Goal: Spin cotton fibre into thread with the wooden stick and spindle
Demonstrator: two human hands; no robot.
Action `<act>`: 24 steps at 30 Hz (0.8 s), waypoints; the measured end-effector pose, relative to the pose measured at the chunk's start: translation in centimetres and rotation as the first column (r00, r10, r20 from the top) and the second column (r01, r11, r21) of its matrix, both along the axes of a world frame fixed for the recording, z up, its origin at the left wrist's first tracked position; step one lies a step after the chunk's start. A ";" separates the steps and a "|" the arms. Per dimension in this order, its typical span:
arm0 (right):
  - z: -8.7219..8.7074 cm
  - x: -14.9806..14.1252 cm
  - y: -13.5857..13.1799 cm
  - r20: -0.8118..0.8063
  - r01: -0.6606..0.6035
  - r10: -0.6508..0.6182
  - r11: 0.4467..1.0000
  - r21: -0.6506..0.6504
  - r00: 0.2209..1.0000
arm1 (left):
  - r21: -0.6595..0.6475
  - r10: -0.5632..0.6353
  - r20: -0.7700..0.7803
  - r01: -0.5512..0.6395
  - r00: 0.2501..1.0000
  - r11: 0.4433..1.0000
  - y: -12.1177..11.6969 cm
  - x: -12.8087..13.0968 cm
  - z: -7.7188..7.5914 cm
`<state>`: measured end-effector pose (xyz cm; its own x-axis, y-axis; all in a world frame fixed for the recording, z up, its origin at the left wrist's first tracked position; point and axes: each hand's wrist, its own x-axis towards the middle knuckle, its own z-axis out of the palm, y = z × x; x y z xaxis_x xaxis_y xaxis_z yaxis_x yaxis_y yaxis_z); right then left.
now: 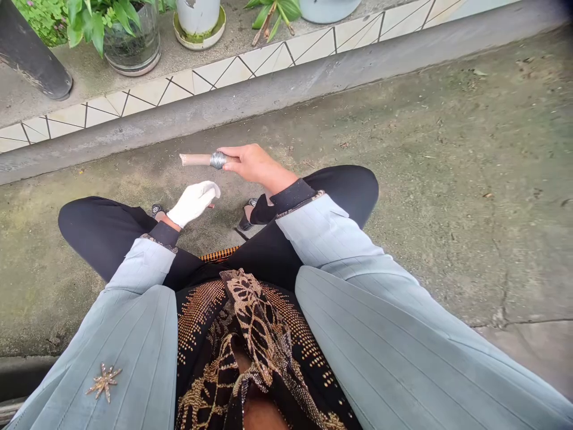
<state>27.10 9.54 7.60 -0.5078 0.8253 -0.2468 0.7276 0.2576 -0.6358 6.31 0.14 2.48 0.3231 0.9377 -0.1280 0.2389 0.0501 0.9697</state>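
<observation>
My right hand (256,163), bare, grips one end of a short wooden stick (192,160) held nearly level above the concrete. Silvery wire (218,160) is wound in a thick coil around the stick, right at my fingertips. The stick's free end points left and looks pale and rough. Lower and to the left, my left hand (190,204) wears a white glove with its fingers curled together. A small reddish-brown tip (211,206) shows beneath the glove; what it belongs to cannot be made out. The left hand is apart from the stick.
A raised ledge with a tiled edge (233,73) runs across the front. On it stand a glass pot with a leafy plant (134,45), a white pot in a saucer (200,40) and a dark pole (38,54). My knees and shoes flank the hands over concrete ground (430,155).
</observation>
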 end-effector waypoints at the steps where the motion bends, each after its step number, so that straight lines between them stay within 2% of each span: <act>1: 0.1 -0.3 -0.2 0.030 0.000 0.000 1.000 0.003 1.000 | 0.010 -0.001 -0.006 0.001 1.000 1.000 0.0 0.0 -0.1; 5: 0.4 -1.0 -0.8 0.094 0.005 -0.007 1.000 0.025 0.996 | 0.048 0.012 -0.068 -0.009 0.998 0.999 0.2 -0.2 -0.8; 7: 0.4 -1.1 -0.8 0.083 0.024 -0.029 0.998 0.060 0.996 | 0.037 0.058 -0.058 -0.056 0.997 0.998 0.1 -0.1 -1.1; 10: 0.2 -0.7 -0.3 -0.073 0.047 -0.044 0.998 0.038 0.996 | -0.083 0.149 0.055 -0.145 0.987 0.986 -0.3 0.5 -1.1; 13: -0.5 0.0 0.4 -0.292 0.004 -0.030 0.996 -0.089 0.956 | -0.222 0.166 0.191 -0.122 0.967 0.967 -0.9 1.0 -0.8; 15: -0.9 0.4 0.7 -0.388 -0.029 -0.026 0.990 -0.135 0.921 | -0.254 0.171 0.291 -0.096 0.941 0.962 -1.0 1.2 -0.6; 18: -1.2 1.0 0.8 -0.471 -0.054 -0.030 0.985 -0.165 0.881 | -0.273 0.213 0.409 -0.104 0.887 0.956 -1.0 1.4 -0.5; 24: -1.1 1.2 0.8 -0.549 -0.090 -0.027 0.978 -0.186 0.835 | -0.369 0.297 0.474 -0.119 0.829 0.922 -0.7 1.5 -0.2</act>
